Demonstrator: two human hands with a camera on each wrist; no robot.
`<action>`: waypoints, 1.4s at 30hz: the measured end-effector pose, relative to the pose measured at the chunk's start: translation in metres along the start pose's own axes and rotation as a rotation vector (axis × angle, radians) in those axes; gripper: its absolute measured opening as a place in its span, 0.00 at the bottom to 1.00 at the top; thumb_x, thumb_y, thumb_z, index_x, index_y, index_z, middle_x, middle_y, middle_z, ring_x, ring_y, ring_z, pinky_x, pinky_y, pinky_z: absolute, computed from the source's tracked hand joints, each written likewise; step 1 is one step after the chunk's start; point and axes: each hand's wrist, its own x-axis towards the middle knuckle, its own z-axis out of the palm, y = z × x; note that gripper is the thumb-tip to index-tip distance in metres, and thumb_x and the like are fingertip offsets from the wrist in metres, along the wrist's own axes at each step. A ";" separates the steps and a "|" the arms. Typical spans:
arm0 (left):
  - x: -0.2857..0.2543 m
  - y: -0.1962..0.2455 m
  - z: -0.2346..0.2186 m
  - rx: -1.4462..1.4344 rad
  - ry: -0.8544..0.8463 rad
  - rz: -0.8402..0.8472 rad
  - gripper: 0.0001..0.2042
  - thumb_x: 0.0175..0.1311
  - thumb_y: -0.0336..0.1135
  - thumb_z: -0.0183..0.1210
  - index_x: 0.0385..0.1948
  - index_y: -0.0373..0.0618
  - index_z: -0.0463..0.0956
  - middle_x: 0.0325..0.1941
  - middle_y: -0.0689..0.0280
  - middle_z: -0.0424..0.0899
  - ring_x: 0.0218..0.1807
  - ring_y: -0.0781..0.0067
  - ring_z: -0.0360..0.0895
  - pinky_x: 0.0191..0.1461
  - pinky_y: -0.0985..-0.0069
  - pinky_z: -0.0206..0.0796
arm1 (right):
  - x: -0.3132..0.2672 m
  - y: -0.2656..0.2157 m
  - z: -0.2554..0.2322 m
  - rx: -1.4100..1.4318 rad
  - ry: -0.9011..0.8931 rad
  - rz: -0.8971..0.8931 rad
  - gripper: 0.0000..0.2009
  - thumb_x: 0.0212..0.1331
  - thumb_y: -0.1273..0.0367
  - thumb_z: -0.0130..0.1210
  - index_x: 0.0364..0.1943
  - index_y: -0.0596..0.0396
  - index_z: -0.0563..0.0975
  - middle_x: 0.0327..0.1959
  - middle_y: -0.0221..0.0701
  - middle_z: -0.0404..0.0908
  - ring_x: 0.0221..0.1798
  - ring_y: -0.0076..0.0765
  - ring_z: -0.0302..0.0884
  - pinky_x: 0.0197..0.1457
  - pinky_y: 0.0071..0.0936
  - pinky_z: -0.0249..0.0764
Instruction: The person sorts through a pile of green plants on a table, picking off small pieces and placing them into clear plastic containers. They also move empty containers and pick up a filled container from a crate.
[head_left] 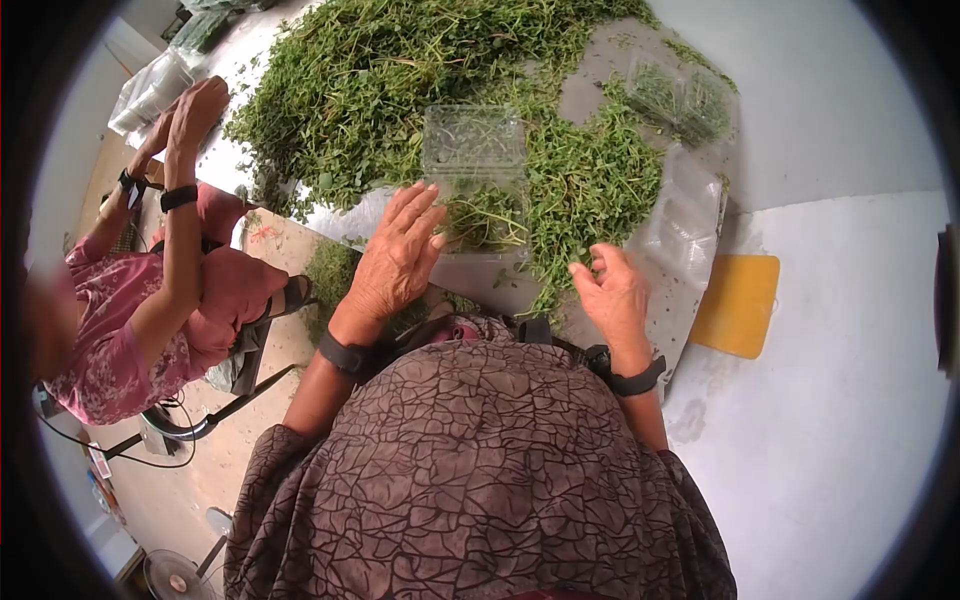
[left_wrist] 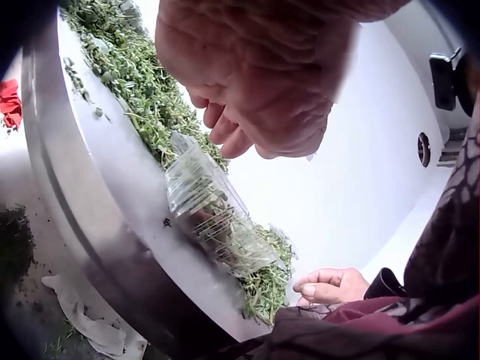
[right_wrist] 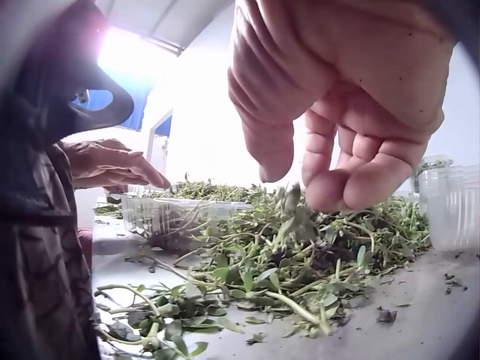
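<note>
A clear plastic clamshell box (head_left: 474, 140) lies unfolded on the table, its near half holding some leafy green stems (head_left: 485, 218). My left hand (head_left: 398, 245) hovers at the box's left side with its fingers extended; in the left wrist view its palm is above the box. To the right, my right hand (head_left: 614, 295) is over the near end of a small heap of greens (head_left: 590, 180). The right wrist view shows its fingers (right_wrist: 360, 180) loosely bent and its thumb apart from them, with a leafy sprig (right_wrist: 291, 206) just below the gap.
A large pile of greens (head_left: 400, 70) covers the table's far side. Another clear box with greens (head_left: 680, 100) stands at far right, near an empty clear tray (head_left: 680, 220). A second person (head_left: 150, 290) sits at left. A yellow board (head_left: 738, 305) is beyond the table's right edge.
</note>
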 end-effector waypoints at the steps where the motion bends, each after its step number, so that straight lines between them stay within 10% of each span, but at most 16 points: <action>1: -0.003 -0.002 0.001 -0.020 0.027 -0.006 0.14 0.67 0.30 0.51 0.53 0.40 0.72 0.66 0.55 0.69 0.70 0.49 0.61 0.71 0.58 0.56 | 0.000 -0.002 0.005 -0.159 0.001 -0.076 0.14 0.47 0.66 0.66 0.38 0.57 0.79 0.29 0.37 0.81 0.30 0.41 0.80 0.34 0.36 0.75; 4: -0.009 -0.004 0.000 -0.052 0.062 -0.017 0.15 0.60 0.25 0.55 0.50 0.37 0.73 0.62 0.51 0.71 0.67 0.46 0.64 0.70 0.55 0.58 | -0.001 -0.003 0.021 -0.369 -0.029 -0.127 0.22 0.44 0.59 0.69 0.40 0.58 0.77 0.27 0.38 0.80 0.27 0.43 0.78 0.34 0.41 0.73; 12: -0.020 -0.020 0.002 -0.174 0.128 -0.125 0.14 0.61 0.23 0.53 0.50 0.40 0.74 0.61 0.55 0.74 0.66 0.48 0.66 0.68 0.58 0.60 | 0.010 0.017 0.019 -0.371 0.090 -0.044 0.04 0.46 0.71 0.58 0.22 0.55 0.74 0.21 0.41 0.76 0.25 0.53 0.76 0.27 0.43 0.71; 21: -0.017 -0.034 0.014 -0.288 0.192 -0.169 0.11 0.66 0.25 0.50 0.49 0.39 0.74 0.59 0.56 0.75 0.65 0.50 0.68 0.68 0.61 0.60 | 0.010 -0.014 0.012 -0.220 -0.042 0.237 0.23 0.48 0.58 0.67 0.45 0.56 0.77 0.25 0.38 0.82 0.29 0.47 0.79 0.37 0.40 0.75; 26: -0.012 -0.039 0.024 -0.339 0.168 -0.153 0.11 0.67 0.26 0.50 0.49 0.38 0.74 0.59 0.55 0.75 0.65 0.50 0.68 0.67 0.61 0.60 | 0.010 -0.017 0.029 -0.405 -0.010 0.026 0.22 0.48 0.60 0.67 0.45 0.55 0.77 0.30 0.43 0.82 0.34 0.50 0.81 0.37 0.44 0.75; 32: -0.012 -0.042 0.030 -0.404 0.223 -0.145 0.12 0.67 0.26 0.49 0.50 0.38 0.73 0.59 0.54 0.74 0.66 0.49 0.66 0.69 0.60 0.59 | 0.015 0.004 0.023 -0.379 0.128 -0.121 0.08 0.48 0.72 0.61 0.34 0.55 0.80 0.25 0.41 0.80 0.28 0.45 0.78 0.30 0.37 0.73; 39: -0.013 -0.045 0.033 -0.386 0.234 -0.151 0.13 0.69 0.30 0.46 0.50 0.36 0.73 0.60 0.54 0.74 0.67 0.49 0.65 0.70 0.60 0.57 | 0.024 -0.047 -0.018 0.428 0.203 0.273 0.03 0.58 0.81 0.55 0.34 0.64 0.79 0.24 0.22 0.77 0.22 0.12 0.70 0.24 0.12 0.64; 42: -0.014 -0.046 0.034 -0.385 0.218 -0.144 0.14 0.70 0.31 0.45 0.50 0.37 0.73 0.60 0.54 0.74 0.68 0.49 0.64 0.70 0.60 0.56 | 0.024 -0.073 -0.034 0.455 0.221 0.200 0.04 0.57 0.80 0.56 0.36 0.64 0.79 0.24 0.25 0.78 0.22 0.14 0.72 0.24 0.12 0.66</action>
